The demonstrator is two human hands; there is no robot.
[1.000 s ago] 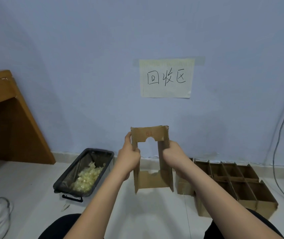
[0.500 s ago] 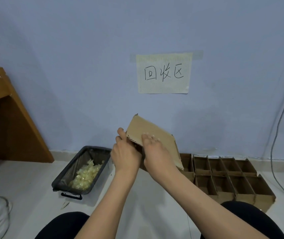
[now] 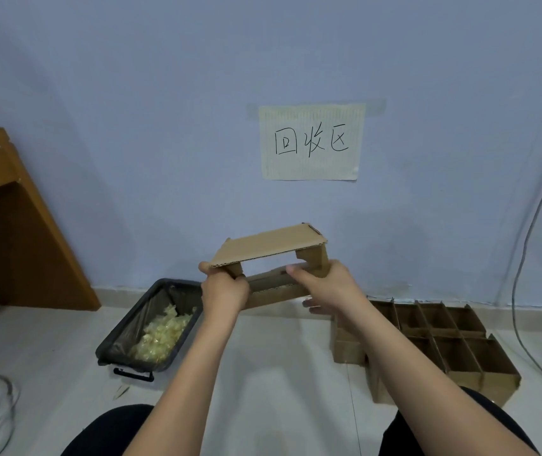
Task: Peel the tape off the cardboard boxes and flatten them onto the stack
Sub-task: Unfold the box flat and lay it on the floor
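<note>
I hold a small brown cardboard box (image 3: 269, 246) in the air in front of the wall, its wide top panel facing up and tilted, with the inside open toward me. My left hand (image 3: 225, 291) grips its left end, thumb up at the top panel's corner. My right hand (image 3: 327, 286) grips the right end, thumb pressed along the lower panel and fingers reaching under it. On the floor at the right lies a stack of brown cardboard (image 3: 434, 343) with divider cells on top. No tape shows on the held box.
A black bin (image 3: 124, 337) lined with clear plastic and holding crumpled yellowish tape sits on the floor at the left. A wooden desk (image 3: 16, 225) stands far left. A paper sign (image 3: 310, 143) is taped to the wall. A cable (image 3: 523, 274) hangs at the right.
The box went from upright to tipped over, and is now turned so its wide panel faces up. My hands shifted from its sides to its two ends.
</note>
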